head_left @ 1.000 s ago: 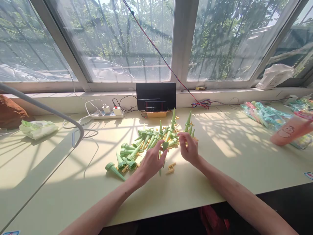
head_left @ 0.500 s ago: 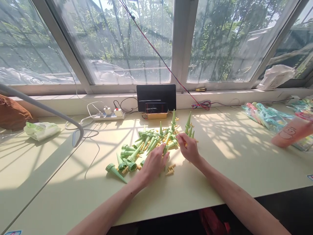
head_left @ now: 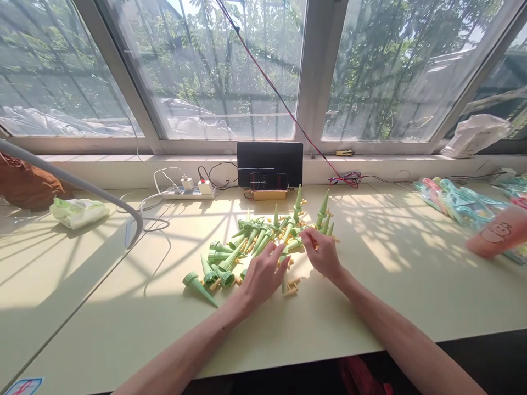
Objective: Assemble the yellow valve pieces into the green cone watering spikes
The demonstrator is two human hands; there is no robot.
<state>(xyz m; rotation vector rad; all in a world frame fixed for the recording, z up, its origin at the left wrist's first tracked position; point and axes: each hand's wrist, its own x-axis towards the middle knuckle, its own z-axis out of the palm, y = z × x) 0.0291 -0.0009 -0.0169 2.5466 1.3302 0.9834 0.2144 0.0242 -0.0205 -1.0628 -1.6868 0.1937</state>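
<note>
My left hand (head_left: 263,277) is at the near side of a heap of green plastic plant-watering spikes (head_left: 222,258). Its thumb and fingers curve around a green spike that is mostly hidden, with a sliver showing below the thumb. To its right, my right hand (head_left: 323,252) has thumb and fingertips pinched together; whatever is between them is too small to make out. Small yellow plastic valves (head_left: 292,286) lie on the table just right of my left hand. Beyond my right hand, several spikes (head_left: 323,208) stand point-up, yellow valves in their sides.
Behind the heap a phone (head_left: 268,181) leans against a black tablet (head_left: 269,156). A power strip (head_left: 191,192) with cables and a grey curved rod (head_left: 102,189) are left. A pink cup (head_left: 496,233) and bagged teal items (head_left: 461,200) lie right. A tissue pack (head_left: 78,213) rests far left.
The whole view has shifted slightly, moving the scene rightward. My left hand has drawn a little toward me, its fingers slightly more spread. My right hand stays pinched in nearly the same place.
</note>
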